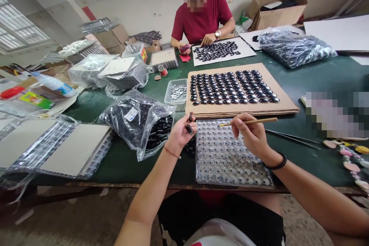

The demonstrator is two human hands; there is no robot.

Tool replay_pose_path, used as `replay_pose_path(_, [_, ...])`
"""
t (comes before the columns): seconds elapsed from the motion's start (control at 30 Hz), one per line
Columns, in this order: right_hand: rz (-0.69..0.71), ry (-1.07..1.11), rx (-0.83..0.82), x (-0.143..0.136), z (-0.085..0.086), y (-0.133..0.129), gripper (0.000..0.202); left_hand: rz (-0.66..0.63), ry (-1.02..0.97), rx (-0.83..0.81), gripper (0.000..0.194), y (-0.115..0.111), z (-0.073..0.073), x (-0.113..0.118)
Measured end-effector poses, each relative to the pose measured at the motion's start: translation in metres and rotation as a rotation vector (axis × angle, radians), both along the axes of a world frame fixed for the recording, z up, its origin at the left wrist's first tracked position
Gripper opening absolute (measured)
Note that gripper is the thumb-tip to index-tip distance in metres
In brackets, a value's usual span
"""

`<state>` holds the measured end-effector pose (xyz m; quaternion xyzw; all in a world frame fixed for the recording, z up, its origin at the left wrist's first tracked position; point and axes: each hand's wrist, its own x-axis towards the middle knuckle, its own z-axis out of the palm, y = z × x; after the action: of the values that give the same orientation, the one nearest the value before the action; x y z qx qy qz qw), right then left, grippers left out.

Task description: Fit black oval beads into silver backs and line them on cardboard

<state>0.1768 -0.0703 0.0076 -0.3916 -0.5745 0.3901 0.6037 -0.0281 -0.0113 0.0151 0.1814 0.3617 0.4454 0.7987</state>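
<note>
The tip of my thin stick (263,120) is too small to make out, the bag label (131,114) unreadable, the phone (336,115) blurred, the beaded strand (350,167) cut off at right.

Your left wrist (176,147), between six and seven o'clock: thin red cord bracelet (172,153), small bead. Your right wrist (270,157), four o'clock: black beaded bracelet (277,163). Toward five: black shorts (253,215), pale top (220,234).
</note>
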Motion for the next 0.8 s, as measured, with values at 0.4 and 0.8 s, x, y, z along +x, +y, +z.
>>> replay_pose_path(0.4, [-0.006,-0.011,0.04,0.001,0.0,0.002,0.019,-0.116,0.102,0.091,0.01,-0.014,-0.004,0.013])
replay_pose_path(0.8, [0.04,-0.455,0.248,0.001,-0.003,-0.003,0.011,-0.296,1.055,0.913,0.028,-0.03,-0.016,0.024])
